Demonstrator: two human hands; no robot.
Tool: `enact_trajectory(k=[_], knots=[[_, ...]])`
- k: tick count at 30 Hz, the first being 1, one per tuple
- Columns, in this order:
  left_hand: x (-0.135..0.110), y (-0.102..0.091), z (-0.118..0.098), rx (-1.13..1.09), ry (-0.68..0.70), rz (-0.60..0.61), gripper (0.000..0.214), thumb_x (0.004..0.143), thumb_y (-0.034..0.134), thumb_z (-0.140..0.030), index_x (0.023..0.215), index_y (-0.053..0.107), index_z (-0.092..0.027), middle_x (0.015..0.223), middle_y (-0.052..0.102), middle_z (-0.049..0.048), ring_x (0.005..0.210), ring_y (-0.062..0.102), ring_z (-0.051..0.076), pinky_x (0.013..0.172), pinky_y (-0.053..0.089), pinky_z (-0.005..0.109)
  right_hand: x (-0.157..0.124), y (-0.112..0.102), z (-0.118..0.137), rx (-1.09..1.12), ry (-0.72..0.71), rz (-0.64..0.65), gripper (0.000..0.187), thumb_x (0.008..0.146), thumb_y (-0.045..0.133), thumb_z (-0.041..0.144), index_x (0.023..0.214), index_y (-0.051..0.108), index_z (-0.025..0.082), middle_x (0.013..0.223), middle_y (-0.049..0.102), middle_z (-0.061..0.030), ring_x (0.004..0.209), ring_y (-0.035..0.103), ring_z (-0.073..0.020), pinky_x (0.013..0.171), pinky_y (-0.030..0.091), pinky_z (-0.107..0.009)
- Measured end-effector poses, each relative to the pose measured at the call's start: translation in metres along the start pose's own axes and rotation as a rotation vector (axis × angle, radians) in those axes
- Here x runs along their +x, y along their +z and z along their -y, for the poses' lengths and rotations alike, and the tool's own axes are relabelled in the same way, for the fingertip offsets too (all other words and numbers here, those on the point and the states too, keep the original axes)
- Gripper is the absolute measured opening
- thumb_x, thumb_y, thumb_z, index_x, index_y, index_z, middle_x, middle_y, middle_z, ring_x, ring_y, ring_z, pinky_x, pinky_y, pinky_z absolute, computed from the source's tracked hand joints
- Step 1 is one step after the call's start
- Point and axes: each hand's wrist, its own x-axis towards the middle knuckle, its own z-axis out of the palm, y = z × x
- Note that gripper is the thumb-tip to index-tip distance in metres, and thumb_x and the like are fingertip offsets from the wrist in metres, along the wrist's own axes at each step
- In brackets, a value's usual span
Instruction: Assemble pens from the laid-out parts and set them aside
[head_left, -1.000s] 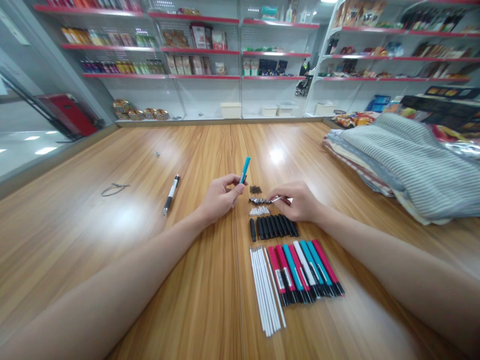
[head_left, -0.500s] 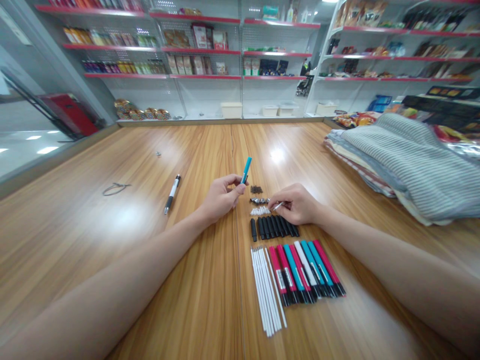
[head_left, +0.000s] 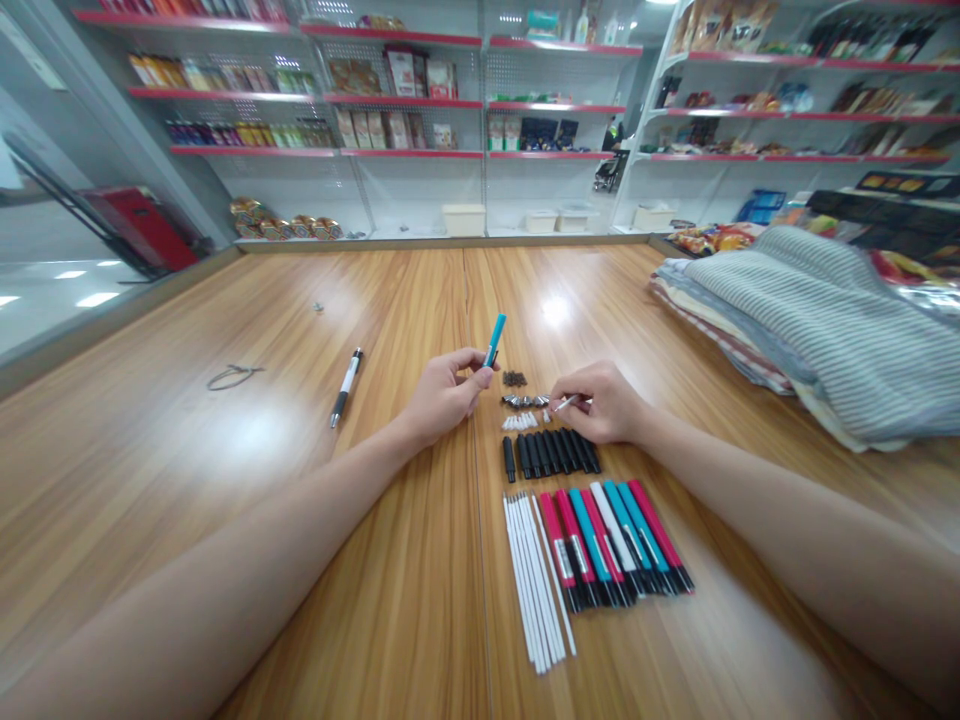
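Note:
My left hand (head_left: 448, 393) is closed around a teal pen barrel (head_left: 495, 338), which points up and leans slightly right, its lower end hidden by the fingers. Just right of the small parts, my right hand (head_left: 598, 402) pinches a thin white stick (head_left: 568, 403) that resembles a refill; most of it is hidden. Beside those fingertips are a row of small white plastic pieces (head_left: 519, 421), silver metal tips (head_left: 517, 401) and small dark springs (head_left: 514, 379). Below them lie black grip sections (head_left: 551, 453), white refills (head_left: 532, 580) and pink, teal and white pen barrels (head_left: 611, 540).
On the left of the wooden table (head_left: 390, 600) lie a white and black pen (head_left: 346, 388), a grey cord loop (head_left: 234, 377) and a tiny object (head_left: 318, 307). Folded striped cloths (head_left: 817, 320) are stacked at right. Stocked shelves (head_left: 405, 100) stand beyond the table.
My right hand has shifted slightly right and up, away from the white plastic pieces, still pinching the white stick. My left hand and the teal barrel stay almost in place.

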Motion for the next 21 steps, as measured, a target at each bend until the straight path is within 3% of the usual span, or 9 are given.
enact_trajectory(k=[4,12,21], knots=[[0.0002,-0.0002,0.0008,-0.007,0.008,0.01,0.022,0.083,0.063,-0.034,0.093,0.059,-0.014,0.069,0.051,-0.0015,0.041,0.04,0.003,0.037,0.028,0.018,0.001,-0.0023,-0.0011,-0.052,0.069,0.011,0.017,0.077,0.057,0.026,0.069,0.067,0.015,0.048,0.05,0.0028,0.044,0.042,-0.0061,0.049,0.03,-0.02],[0.0004,0.0006,0.0021,-0.004,0.002,0.0,0.023,0.083,0.063,-0.035,0.093,0.059,-0.014,0.066,0.05,-0.0028,0.04,0.04,0.003,0.037,0.027,0.018,0.0048,-0.0005,0.0001,-0.094,0.086,0.07,0.037,0.081,0.062,0.047,0.064,0.063,0.014,0.049,0.046,0.0027,0.046,0.038,-0.0053,0.049,0.025,-0.02],[0.0001,0.0006,-0.0006,0.012,-0.004,0.006,0.023,0.083,0.063,-0.035,0.093,0.059,-0.015,0.057,0.047,-0.0048,0.039,0.039,0.005,0.037,0.026,0.019,0.0032,-0.0038,-0.0041,-0.01,0.109,0.149,0.026,0.081,0.062,0.04,0.078,0.067,0.015,0.051,0.052,0.0034,0.045,0.041,-0.0053,0.05,0.03,-0.018]])
